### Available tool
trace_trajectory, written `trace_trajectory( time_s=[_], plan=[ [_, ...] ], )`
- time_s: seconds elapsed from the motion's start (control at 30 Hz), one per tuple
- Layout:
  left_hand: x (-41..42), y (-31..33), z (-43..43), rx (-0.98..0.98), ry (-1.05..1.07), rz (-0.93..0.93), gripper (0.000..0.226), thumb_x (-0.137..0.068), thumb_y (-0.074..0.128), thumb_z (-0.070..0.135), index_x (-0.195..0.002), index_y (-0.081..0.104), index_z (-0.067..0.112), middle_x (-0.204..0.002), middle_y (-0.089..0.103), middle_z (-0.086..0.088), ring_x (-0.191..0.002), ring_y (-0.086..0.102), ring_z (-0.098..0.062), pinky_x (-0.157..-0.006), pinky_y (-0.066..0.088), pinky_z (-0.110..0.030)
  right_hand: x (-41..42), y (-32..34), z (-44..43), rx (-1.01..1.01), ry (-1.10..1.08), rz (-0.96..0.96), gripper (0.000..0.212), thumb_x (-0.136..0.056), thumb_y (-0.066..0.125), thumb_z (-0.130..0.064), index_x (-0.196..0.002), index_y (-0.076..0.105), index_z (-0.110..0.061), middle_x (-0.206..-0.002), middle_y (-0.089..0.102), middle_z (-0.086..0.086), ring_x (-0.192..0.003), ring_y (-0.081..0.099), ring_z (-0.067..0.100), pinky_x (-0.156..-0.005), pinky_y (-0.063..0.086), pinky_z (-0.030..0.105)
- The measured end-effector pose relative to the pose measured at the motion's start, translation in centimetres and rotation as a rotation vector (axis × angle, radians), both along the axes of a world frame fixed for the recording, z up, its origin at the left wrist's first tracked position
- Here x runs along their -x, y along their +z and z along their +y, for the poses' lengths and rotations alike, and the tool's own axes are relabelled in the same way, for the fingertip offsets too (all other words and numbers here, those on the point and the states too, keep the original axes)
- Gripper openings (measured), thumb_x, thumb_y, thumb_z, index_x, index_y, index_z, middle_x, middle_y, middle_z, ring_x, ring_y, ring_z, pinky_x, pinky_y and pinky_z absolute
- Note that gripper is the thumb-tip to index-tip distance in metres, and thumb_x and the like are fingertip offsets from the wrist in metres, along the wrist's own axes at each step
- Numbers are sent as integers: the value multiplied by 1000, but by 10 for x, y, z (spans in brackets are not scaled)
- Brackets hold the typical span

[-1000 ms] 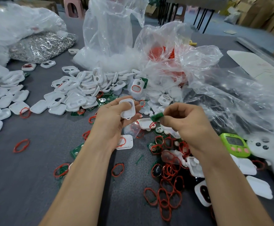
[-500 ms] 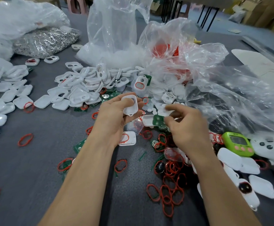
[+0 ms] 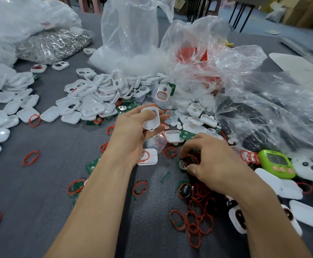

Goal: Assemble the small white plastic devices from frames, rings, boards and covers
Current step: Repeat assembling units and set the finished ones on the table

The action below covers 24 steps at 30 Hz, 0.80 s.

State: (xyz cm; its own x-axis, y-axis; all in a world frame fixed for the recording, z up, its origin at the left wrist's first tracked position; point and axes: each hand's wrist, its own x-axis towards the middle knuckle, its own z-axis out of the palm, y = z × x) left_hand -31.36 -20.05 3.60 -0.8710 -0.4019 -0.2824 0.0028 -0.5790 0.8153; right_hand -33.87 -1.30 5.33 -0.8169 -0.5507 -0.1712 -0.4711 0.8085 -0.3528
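Behind the green timer [image 3: 277, 163], a crumpled clear bag [image 3: 231, 58] holds red rings [image 3: 191, 54]. Further left of the timer, an upright bag [image 3: 133, 30] holds white parts [image 3: 133, 66]. Your left hand [image 3: 133, 131], well left of the timer, grips a white cover [image 3: 151, 119] — fingers curled round its edges. Your right hand [image 3: 213, 164], just left of the timer, pinches a green board [image 3: 182, 164] between thumb and bent fingertips — low among the loose parts.

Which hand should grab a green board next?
The right hand: its fingers curl right over a green board on the table. The left hand is busy holding a white frame.
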Motion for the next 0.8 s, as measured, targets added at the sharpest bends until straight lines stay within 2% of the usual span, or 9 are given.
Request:
trace_trajectory(
  time_s=[0.07, 0.13, 0.2, 0.33, 0.4, 0.5, 0.6, 0.7, 0.8],
  plan=[
    [0, -1, 0, 2, 5, -1, 21, -95, 55, -8, -108, 68, 0, -81, 77, -10, -73, 76, -17, -59, 60, -25, 1, -1, 2, 32, -1, 9, 25, -80, 84, -27, -80, 62, -39, -97, 59, -20, -85, 52, 1, -65, 34, 11],
    [1, -1, 1, 8, 2, 3, 20, -94, 55, -8, -107, 68, 0, -81, 77, -10, -74, 76, -17, -59, 60, -25, 5, -2, 6, 157, -40, -26, 24, -75, 84, -22, -75, 65, -37, -80, 65, -23, -68, 57, -3, -56, 37, 8],
    [1, -3, 1, 22, -10, 6, 20, -94, 55, -8, -105, 68, 1, -81, 78, -10, -75, 76, -17, -59, 59, -25, 6, -2, 5, 405, -109, -167, 23, -76, 82, -11, -77, 71, -32, -72, 71, -17, -55, 58, 0, -52, 38, 8],
    [3, -6, 4, 38, -16, 3, 18, -94, 55, -8, -98, 69, 3, -80, 78, -9, -72, 76, -18, -58, 60, -26, 6, -3, -1, 965, -312, -467, 25, -82, 76, 6, -75, 70, -17, -67, 66, 0, -56, 55, 8, -50, 42, 21],
    [4, -6, 5, 45, -22, 5, 18, -94, 56, -8, -97, 70, 3, -80, 78, -10, -73, 76, -19, -59, 60, -26, 7, 0, -2, 1155, -386, -637, 19, -83, 73, 0, -83, 66, -17, -69, 62, 2, -52, 51, 11, -48, 38, 24],
    [4, -7, 6, 47, -53, 20, 19, -93, 56, -8, -96, 72, 3, -84, 78, -12, -77, 77, -20, -59, 60, -27, 8, 7, 0, 1339, -363, -829, 14, -80, 69, -15, -93, 63, -14, -66, 63, 9, -43, 50, 12, -39, 36, 18],
    [4, -8, 8, 65, -123, 34, 21, -94, 58, -7, -94, 75, 5, -86, 77, -14, -81, 77, -24, -59, 60, -29, 12, 12, -8, 1287, -411, -628, 12, -85, 71, -1, -93, 66, -8, -62, 64, 11, -45, 56, 12, -41, 41, 18],
    [4, -9, 10, 35, -185, 27, 16, -96, 59, -3, -99, 74, 3, -89, 77, -17, -83, 77, -28, -58, 61, -32, 23, 21, -17, 1194, -441, -382, 22, -85, 71, 13, -81, 71, -9, -60, 66, 4, -46, 53, 11, -47, 45, 20],
    [6, -7, 13, -19, -218, 21, 19, -103, 53, 11, -103, 70, 1, -95, 76, -21, -86, 77, -30, -57, 62, -35, 35, 28, -22, 1151, -322, -320, 28, -90, 66, 13, -82, 77, -12, -58, 63, 3, -49, 46, 10, -51, 43, 20]
  ],
)
